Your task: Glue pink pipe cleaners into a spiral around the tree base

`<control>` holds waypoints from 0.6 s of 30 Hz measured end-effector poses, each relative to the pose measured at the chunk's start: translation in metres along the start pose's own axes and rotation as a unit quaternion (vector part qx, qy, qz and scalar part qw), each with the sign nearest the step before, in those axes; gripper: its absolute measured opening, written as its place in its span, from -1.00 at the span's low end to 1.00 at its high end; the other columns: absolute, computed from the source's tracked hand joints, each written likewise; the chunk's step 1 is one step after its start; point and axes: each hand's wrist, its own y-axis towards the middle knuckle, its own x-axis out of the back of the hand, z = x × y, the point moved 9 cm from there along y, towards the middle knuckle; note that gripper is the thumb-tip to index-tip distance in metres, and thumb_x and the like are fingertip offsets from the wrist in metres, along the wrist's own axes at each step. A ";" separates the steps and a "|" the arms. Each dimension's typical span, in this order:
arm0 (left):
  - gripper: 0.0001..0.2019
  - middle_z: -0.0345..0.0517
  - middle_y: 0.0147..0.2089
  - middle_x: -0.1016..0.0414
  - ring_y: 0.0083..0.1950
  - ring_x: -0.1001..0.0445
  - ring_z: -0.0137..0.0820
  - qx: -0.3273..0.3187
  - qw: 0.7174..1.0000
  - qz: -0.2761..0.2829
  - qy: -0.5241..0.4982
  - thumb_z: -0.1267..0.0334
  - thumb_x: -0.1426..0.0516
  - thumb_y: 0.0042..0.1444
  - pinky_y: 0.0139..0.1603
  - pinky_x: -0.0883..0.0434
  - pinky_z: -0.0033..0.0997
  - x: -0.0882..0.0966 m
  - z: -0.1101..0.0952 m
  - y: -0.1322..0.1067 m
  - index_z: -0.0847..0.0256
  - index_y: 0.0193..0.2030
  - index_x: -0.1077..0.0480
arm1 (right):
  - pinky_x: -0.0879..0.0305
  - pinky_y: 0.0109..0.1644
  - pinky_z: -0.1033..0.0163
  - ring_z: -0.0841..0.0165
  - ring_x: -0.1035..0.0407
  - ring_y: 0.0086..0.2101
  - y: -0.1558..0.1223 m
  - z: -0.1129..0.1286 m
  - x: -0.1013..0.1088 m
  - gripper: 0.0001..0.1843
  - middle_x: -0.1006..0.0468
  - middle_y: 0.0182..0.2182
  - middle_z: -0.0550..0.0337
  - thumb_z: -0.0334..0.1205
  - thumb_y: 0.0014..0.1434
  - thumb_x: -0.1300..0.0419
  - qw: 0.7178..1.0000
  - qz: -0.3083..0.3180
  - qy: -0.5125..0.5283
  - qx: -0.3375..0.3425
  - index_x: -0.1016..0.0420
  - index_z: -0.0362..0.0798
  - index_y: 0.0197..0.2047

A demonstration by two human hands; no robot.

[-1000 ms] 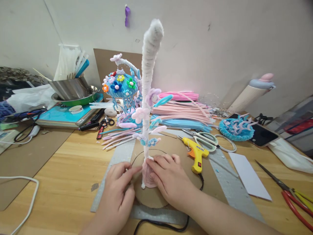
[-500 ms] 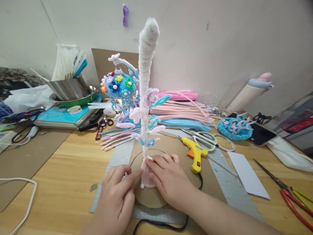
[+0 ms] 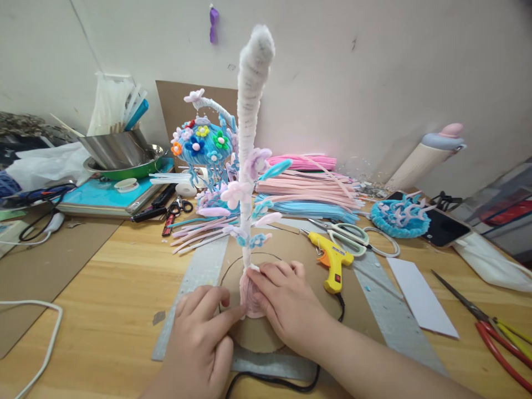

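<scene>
A pale pink pipe-cleaner coil lies on a circle drawn on the cardboard. From the coil's back end rises a tall white fuzzy-wrapped stem, trimmed with lilac flowers and blue leaves. My right hand lies over the coil's right side, its fingers closed around the stem's foot and pressing down. At the coil's left edge, my left hand pushes with its stretched index finger against the outer pipe cleaner, the other fingers curled. Its thumb tip is partly hidden.
A yellow glue gun lies right of the circle, its black cord running in front. Near it are green-handled scissors, a white card and red-handled scissors. Behind stand pipe-cleaner bundles and a flowered blue jellyfish.
My left index finger has moved down and in along the coil's left edge, and the loose end there now lies against the coil. The stem's top leans slightly more right. My right hand stays put.
</scene>
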 end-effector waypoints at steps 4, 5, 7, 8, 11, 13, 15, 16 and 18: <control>-0.54 -0.05 -0.16 -0.36 -0.14 -0.31 -0.21 0.016 1.000 -0.001 0.012 0.46 0.04 -0.02 -0.19 -0.26 -0.18 -0.001 0.000 0.001 0.04 -0.02 -0.45 | 0.07 0.02 0.03 0.21 -0.19 -0.02 0.000 -0.001 -0.001 -0.63 -0.44 0.02 0.12 -0.22 0.35 0.09 1.000 0.001 0.000 -0.002 -0.27 0.05 0.18; -0.53 -0.05 -0.16 -0.36 -0.14 -0.31 -0.21 0.010 1.000 -0.005 0.013 0.47 0.04 -0.02 -0.19 -0.26 -0.18 -0.001 -0.001 0.001 0.04 -0.01 -0.44 | 0.07 0.02 0.03 0.21 -0.19 -0.02 0.000 -0.001 -0.001 -0.63 -0.43 0.02 0.12 -0.23 0.35 0.09 1.000 0.001 0.000 -0.001 -0.27 0.05 0.18; -0.53 -0.05 -0.16 -0.38 -0.14 -0.31 -0.22 -0.013 1.000 -0.011 0.017 0.46 0.03 -0.01 -0.19 -0.26 -0.20 0.000 -0.005 0.000 0.05 0.03 -0.42 | 0.07 0.03 0.03 0.21 -0.18 -0.01 0.000 -0.001 -0.001 -0.62 -0.43 0.03 0.13 -0.23 0.35 0.08 1.000 0.001 0.001 -0.001 -0.27 0.05 0.19; -0.53 -0.05 -0.16 -0.38 -0.14 -0.32 -0.22 -0.027 0.999 -0.013 0.022 0.46 0.02 0.00 -0.19 -0.27 -0.21 0.001 -0.007 0.000 0.04 0.04 -0.41 | 0.07 0.03 0.03 0.21 -0.18 -0.01 0.000 -0.001 -0.001 -0.62 -0.43 0.03 0.13 -0.23 0.35 0.08 1.000 0.000 0.001 -0.001 -0.27 0.05 0.19; -0.55 -0.07 -0.18 -0.41 -0.15 -0.33 -0.24 -0.042 0.998 -0.014 0.042 0.45 0.01 0.00 -0.21 -0.26 -0.25 0.001 -0.011 0.000 0.01 0.01 -0.44 | 0.07 0.03 0.03 0.21 -0.18 -0.01 0.000 0.000 0.000 -0.63 -0.44 0.02 0.11 -0.24 0.35 0.08 1.000 0.000 0.000 -0.003 -0.27 0.05 0.18; -0.55 -0.07 -0.19 -0.42 -0.16 -0.34 -0.24 -0.038 0.998 -0.017 0.051 0.46 0.01 -0.01 -0.20 -0.26 -0.24 0.000 -0.012 0.001 0.02 -0.02 -0.45 | 0.07 0.03 0.03 0.20 -0.18 -0.01 0.000 0.000 0.000 -0.63 -0.44 0.02 0.11 -0.24 0.34 0.08 1.000 0.001 0.000 -0.004 -0.28 0.04 0.18; -0.57 -0.07 -0.19 -0.42 -0.15 -0.34 -0.22 -0.031 0.997 -0.027 0.061 0.48 0.00 -0.02 -0.19 -0.25 -0.21 0.001 -0.013 0.002 0.02 -0.05 -0.47 | 0.07 0.03 0.03 0.20 -0.18 -0.02 0.000 0.000 0.000 -0.63 -0.44 0.02 0.11 -0.23 0.35 0.08 1.000 0.001 0.000 -0.004 -0.28 0.04 0.18; -0.57 -0.07 -0.19 -0.42 -0.15 -0.34 -0.22 -0.025 0.997 -0.031 0.067 0.48 0.00 -0.02 -0.19 -0.24 -0.20 0.001 -0.013 0.002 0.01 -0.08 -0.47 | 0.07 0.03 0.03 0.20 -0.18 -0.02 0.000 0.000 0.000 -0.63 -0.44 0.02 0.10 -0.23 0.35 0.08 1.000 0.001 -0.001 -0.005 -0.27 0.05 0.18; -0.59 -0.08 -0.21 -0.42 -0.17 -0.34 -0.22 -0.006 0.996 -0.036 0.078 0.49 -0.01 -0.03 -0.22 -0.23 -0.21 0.001 -0.012 0.002 0.00 -0.12 -0.49 | 0.07 0.03 0.02 0.20 -0.19 -0.01 0.000 0.000 0.000 -0.62 -0.44 0.02 0.10 -0.23 0.35 0.08 1.000 0.001 -0.003 -0.005 -0.27 0.05 0.19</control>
